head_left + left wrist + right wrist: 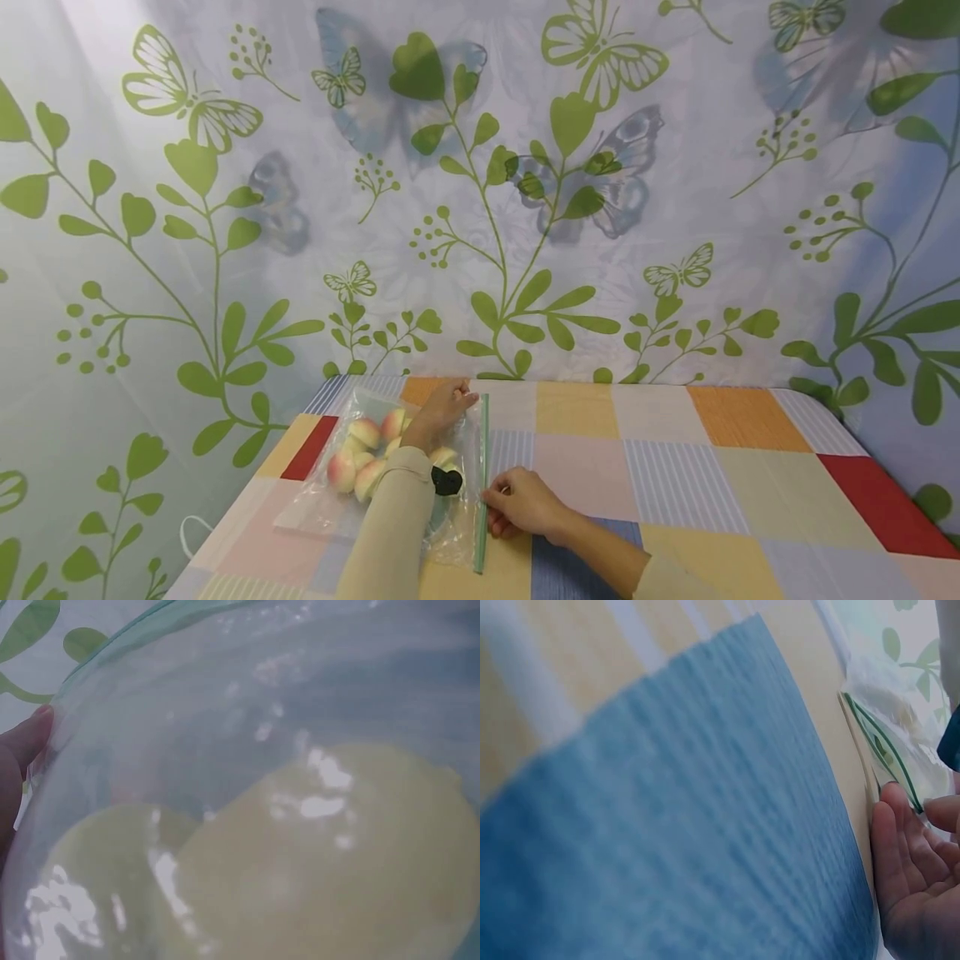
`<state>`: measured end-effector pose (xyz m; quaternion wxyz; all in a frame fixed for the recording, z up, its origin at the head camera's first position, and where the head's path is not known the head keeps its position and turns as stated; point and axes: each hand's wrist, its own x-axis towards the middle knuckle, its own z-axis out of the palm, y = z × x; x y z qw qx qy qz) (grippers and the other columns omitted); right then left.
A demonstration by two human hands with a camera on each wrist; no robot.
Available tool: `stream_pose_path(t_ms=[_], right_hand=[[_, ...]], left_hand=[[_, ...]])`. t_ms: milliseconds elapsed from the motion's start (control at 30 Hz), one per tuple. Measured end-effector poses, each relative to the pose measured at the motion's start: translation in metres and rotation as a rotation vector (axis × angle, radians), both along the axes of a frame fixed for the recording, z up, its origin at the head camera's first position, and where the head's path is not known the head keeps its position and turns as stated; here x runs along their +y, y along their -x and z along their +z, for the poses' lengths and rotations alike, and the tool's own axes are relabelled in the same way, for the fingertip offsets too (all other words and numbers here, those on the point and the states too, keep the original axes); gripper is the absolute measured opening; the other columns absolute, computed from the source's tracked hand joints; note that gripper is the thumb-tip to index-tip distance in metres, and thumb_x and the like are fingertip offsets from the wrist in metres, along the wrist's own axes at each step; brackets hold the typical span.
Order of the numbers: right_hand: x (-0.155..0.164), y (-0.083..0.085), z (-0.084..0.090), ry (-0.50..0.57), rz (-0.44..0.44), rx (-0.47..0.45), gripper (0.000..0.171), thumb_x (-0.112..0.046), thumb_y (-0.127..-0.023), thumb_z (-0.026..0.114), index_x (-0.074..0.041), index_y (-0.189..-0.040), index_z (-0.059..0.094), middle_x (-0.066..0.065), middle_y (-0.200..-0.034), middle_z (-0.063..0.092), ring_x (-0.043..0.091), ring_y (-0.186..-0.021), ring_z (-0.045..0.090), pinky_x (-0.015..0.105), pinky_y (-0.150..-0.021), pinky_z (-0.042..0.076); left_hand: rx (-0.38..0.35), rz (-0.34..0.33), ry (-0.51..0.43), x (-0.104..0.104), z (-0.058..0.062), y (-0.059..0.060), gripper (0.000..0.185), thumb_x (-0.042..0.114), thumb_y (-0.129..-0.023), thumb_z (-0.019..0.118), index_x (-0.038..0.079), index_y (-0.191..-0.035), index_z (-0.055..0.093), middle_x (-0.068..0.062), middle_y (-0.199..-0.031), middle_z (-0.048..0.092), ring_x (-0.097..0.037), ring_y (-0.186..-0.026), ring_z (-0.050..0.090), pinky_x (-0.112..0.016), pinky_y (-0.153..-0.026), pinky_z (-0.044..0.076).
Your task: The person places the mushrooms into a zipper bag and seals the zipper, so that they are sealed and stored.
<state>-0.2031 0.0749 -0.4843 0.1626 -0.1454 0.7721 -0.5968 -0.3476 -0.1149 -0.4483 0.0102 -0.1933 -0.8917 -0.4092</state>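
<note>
My left hand [442,410] is lying flat, fingers straight, pressing the far end of the clear plastic zip bag with the green seal strip [480,483]. My right hand [521,504] is pinching that strip nearer me. The bag, holding pink-and-cream peaches [365,462], is lying on the bench's patchwork cloth [675,467].

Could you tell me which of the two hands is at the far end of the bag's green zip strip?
The left hand: it rests at the far end of the green zip strip, beside the peaches, while the right hand pinches the strip partway along.
</note>
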Motion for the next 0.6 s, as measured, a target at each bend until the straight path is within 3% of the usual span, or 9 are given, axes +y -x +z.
stream_pose_path(t_ms=[367,600], right_hand=[[0.001,-0.010,0.001,0.000,0.028,0.003,0.018,-0.009,-0.102,0.063,0.001,-0.088,0.069,0.011,-0.069,0.070,0.013,-0.055,0.065,0.025,-0.050,0.057],[-0.001,-0.013,-0.001,0.015,0.024,-0.015,0.019,-0.008,-0.101,0.062,0.001,-0.086,0.069,0.011,-0.067,0.069,0.012,-0.054,0.065,0.023,-0.048,0.056]], left_hand=[[0.026,0.003,0.070,0.003,0.003,0.000,0.019,0.021,-0.106,0.058,0.007,-0.094,0.052,0.000,-0.076,0.041,-0.018,-0.068,0.041,-0.034,-0.064,0.037],[0.059,-0.004,0.095,0.004,0.004,0.001,0.019,0.018,-0.105,0.060,0.007,-0.091,0.052,-0.006,-0.085,0.050,-0.020,-0.072,0.044,-0.036,-0.066,0.038]])
